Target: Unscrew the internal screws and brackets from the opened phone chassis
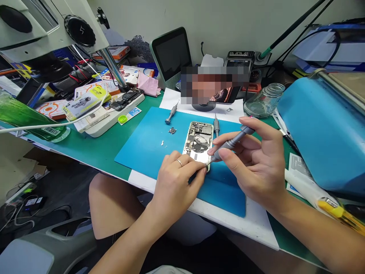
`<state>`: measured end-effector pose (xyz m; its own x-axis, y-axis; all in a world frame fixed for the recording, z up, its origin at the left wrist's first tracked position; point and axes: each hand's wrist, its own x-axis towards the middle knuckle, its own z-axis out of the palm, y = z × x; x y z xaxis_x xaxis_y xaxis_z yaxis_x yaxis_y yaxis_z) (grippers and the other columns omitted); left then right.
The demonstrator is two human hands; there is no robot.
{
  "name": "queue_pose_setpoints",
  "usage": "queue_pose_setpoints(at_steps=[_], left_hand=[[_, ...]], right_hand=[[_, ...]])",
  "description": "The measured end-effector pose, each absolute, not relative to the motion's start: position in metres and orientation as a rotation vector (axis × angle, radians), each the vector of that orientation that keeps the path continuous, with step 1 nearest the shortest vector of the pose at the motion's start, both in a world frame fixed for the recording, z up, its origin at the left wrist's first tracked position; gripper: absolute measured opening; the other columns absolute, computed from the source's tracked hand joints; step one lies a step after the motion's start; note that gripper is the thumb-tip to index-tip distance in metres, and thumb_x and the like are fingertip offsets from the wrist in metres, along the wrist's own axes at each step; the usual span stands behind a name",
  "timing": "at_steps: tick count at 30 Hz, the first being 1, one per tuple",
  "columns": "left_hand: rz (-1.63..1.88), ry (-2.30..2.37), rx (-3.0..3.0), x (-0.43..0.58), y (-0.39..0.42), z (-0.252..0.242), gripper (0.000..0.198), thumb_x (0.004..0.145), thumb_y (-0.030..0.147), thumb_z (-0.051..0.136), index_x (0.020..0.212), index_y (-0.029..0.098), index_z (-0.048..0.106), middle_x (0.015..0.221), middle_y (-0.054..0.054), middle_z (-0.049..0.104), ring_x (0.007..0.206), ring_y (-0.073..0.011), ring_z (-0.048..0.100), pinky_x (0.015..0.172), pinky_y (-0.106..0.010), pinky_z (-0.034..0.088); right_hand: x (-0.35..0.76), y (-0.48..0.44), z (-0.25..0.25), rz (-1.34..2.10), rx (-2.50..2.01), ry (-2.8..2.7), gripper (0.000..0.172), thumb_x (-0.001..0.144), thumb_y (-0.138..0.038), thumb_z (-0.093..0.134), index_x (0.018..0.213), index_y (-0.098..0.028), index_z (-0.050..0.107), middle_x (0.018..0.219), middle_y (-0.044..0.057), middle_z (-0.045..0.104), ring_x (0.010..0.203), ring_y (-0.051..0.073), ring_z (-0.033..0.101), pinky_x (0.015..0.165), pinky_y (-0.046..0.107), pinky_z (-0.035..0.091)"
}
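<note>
An opened phone (199, 139) with its inner parts exposed lies on a blue mat (142, 142). My left hand (176, 180), with a ring on one finger, grips the phone's lower end between closed fingers. In my right hand (256, 161) is a grey precision screwdriver (229, 146), tilted, its tip down at the phone's bottom right corner. The exact spot under the tip is partly hidden by my left fingertips. Another screwdriver (216, 125) lies just right of the phone, and a third screwdriver (172, 113) is up and to the left. A small dark component (172, 130) sits near tiny white pieces (162, 143).
A microscope (48, 42) overhangs the left side, above boxes and a green bottle (37, 121). Behind the mat stand a screen device (172, 53) and a glass jar (265, 99). A blue cover-like object (316, 133) and a yellow-and-white tool (333, 209) are at the right.
</note>
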<state>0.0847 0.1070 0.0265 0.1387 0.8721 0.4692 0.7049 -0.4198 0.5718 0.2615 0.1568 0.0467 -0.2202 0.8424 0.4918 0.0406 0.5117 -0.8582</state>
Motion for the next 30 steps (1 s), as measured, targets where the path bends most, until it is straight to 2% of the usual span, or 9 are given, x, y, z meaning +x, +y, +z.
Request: queue_pose_setpoints(at_steps=[14, 30], left_hand=[[1.148, 1.575, 2.172, 0.0856, 0.1057, 0.0288, 0.012, 0.099, 0.017, 0.066, 0.092, 0.022, 0.075, 0.085, -0.002, 0.074, 0.080, -0.0204, 0.054, 0.077, -0.038, 0.042], [1.162, 1.559, 2.161, 0.0846, 0.1056, 0.0286, 0.012, 0.099, 0.018, 0.066, 0.092, 0.021, 0.076, 0.087, -0.001, 0.075, 0.080, -0.0205, 0.055, 0.078, -0.040, 0.042]], right_hand=[[0.2616, 0.1563, 0.0461, 0.890, -0.772, -1.643, 0.048, 0.097, -0.018, 0.070, 0.136, -0.038, 0.049, 0.105, 0.001, 0.072, 0.090, 0.021, 0.076, 0.072, 0.039, 0.069], [0.2624, 0.1605, 0.0412, 0.869, -0.711, -1.665, 0.056, 0.095, -0.011, 0.069, 0.140, -0.037, 0.048, 0.106, -0.001, 0.072, 0.090, 0.018, 0.076, 0.072, 0.033, 0.069]])
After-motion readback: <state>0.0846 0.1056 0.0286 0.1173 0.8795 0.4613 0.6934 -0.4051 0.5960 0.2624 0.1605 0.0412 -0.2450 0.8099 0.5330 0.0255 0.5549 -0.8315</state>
